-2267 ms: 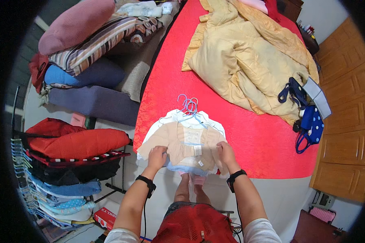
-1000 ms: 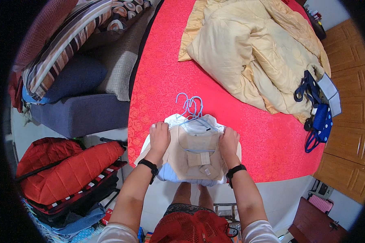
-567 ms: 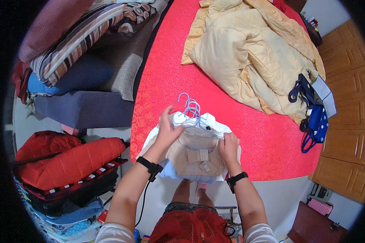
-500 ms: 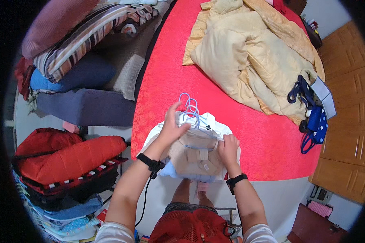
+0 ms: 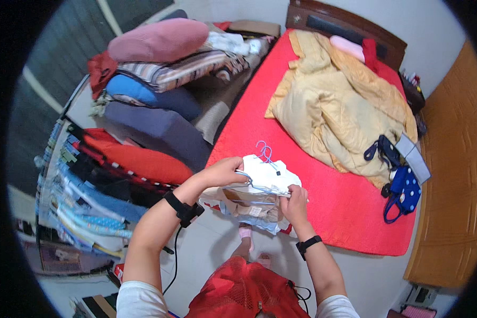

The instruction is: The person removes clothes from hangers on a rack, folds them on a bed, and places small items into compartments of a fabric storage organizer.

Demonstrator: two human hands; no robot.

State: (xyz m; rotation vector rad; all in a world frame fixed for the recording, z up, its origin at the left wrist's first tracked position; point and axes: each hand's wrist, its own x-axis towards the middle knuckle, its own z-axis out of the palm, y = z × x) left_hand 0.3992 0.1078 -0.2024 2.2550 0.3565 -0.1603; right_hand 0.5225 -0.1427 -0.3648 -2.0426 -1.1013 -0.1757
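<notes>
Bedroom seen from above: a bed with a red cover (image 5: 281, 122), wooden wardrobe doors (image 5: 456, 175) on the right, pale floor below.

At the near corner of the bed, lifted just off the cover: a small bundle of light clothes on hangers (image 5: 262, 183), white cloth on top, beige and pale blue hanging under it, blue wire hooks (image 5: 265, 152) sticking out toward the bed's middle.

Farther up the cover, well apart from the bundle: a crumpled yellow quilt (image 5: 334, 106). At its right edge, a dark blue dotted bag (image 5: 404, 191) and a dark strap. Left of the bed: a heap of folded blankets and cushions (image 5: 159, 95), a red one (image 5: 143, 161) nearest the bundle.

Left hand (image 5: 221, 172): closed around the hanger wires at the bundle's left side, black band on the wrist. Right hand (image 5: 294, 204): fingers pinched on the cloth at the bundle's right edge, black band on that wrist too.
</notes>
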